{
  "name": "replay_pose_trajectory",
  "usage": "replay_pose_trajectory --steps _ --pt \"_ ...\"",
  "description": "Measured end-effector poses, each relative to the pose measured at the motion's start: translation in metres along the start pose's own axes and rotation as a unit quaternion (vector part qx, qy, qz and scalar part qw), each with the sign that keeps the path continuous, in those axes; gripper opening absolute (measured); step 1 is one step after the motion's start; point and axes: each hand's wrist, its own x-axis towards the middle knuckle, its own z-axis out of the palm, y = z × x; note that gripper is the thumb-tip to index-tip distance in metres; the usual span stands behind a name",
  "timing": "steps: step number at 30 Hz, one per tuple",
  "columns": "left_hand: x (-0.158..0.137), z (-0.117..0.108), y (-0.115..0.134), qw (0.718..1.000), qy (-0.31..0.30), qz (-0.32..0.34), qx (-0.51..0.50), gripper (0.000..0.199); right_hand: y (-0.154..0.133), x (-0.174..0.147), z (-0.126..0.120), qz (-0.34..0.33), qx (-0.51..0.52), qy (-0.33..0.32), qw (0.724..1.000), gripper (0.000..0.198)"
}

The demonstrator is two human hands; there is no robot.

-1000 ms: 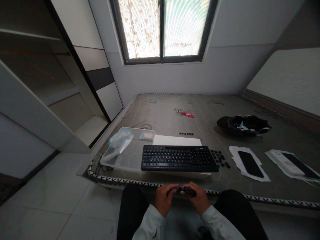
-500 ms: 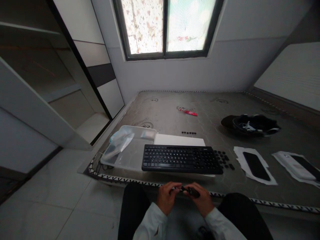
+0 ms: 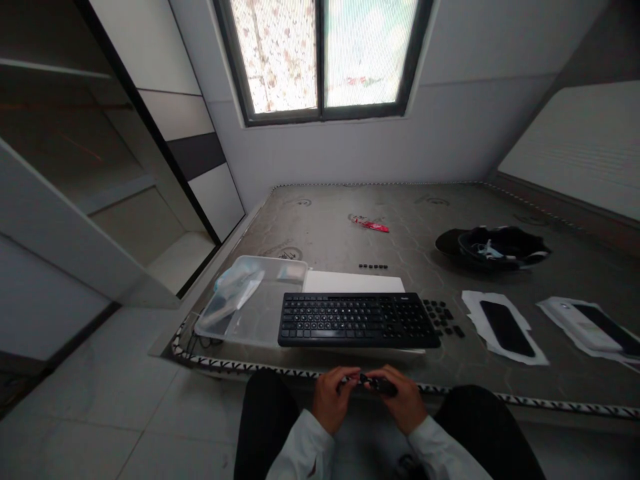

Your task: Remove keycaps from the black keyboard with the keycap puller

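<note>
Low in the view, my two hands meet over my lap, just in front of the bed's edge. My right hand [image 3: 405, 401] is closed around a dark, short-handled tool [image 3: 385, 387] whose tip points left; its kind is not clear. Opposite it, the fingers of my left hand [image 3: 330, 399] are pinched together at the tool's tip, on something small and dark that I cannot make out. Beyond the hands lies a black keyboard [image 3: 345, 320] with some bare spots toward its right end. Loose black keycaps [image 3: 441, 313] are scattered at its right side, and a short row of them [image 3: 373, 267] lies behind it.
A clear plastic tray [image 3: 270, 313] with bags stands left of the keyboard, a white flat board [image 3: 355, 281] under it. To the right are a phone on white paper [image 3: 525, 340], another wrapped item [image 3: 585, 325] and a black cap [image 3: 505, 250]. A red packet [image 3: 375, 227] lies farther back.
The view has shifted slightly. Both hands stay together over my lap, the tool still in my right hand, with only small finger movement.
</note>
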Motion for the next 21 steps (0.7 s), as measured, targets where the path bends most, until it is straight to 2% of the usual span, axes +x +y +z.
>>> replay_pose_trajectory --steps 9,16,21 --pt "-0.0015 -0.0015 0.0047 1.000 0.009 -0.008 -0.004 0.021 0.0039 -0.0011 0.0008 0.008 0.016 -0.022 1.000 0.018" --pt "-0.0020 0.0000 -0.0009 1.000 0.010 -0.001 0.006 0.021 0.0034 -0.0014 0.0014 -0.008 0.002 -0.006 1.000 0.015" --pt "-0.0042 0.0000 0.0038 1.000 0.011 0.002 0.005 0.021 0.0022 -0.0028 0.0007 -0.015 0.000 -0.006 1.000 0.015"
